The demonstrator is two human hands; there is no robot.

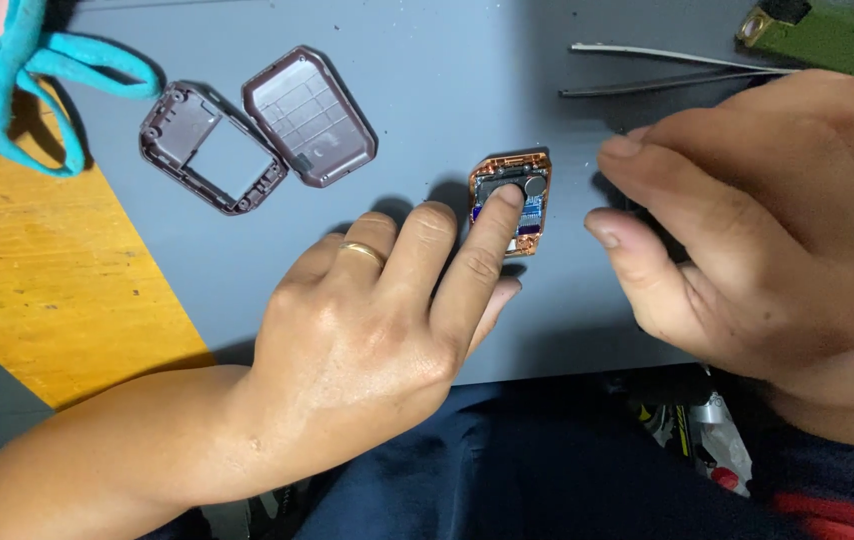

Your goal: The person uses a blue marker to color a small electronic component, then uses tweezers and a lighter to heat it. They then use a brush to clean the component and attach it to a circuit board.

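A small copper-coloured circuit board (pixel 524 180) with a round dark part lies on the grey mat (pixel 447 90). My left hand (pixel 377 330), a gold ring on one finger, presses its index fingertip onto the board. My right hand (pixel 767 220) hovers just right of the board with fingers curled; something dark shows under them, but I cannot make out what it is. Left of the board lie two dark maroon plastic shell halves: a frame with a window (pixel 209 148) and a solid back cover (pixel 309 116).
Metal tweezers (pixel 667 70) lie at the top right beside a green object (pixel 827 35). A teal strap (pixel 42 70) lies at the top left. A yellow wooden surface (pixel 57 270) borders the mat on the left. The mat's near edge is close to my lap.
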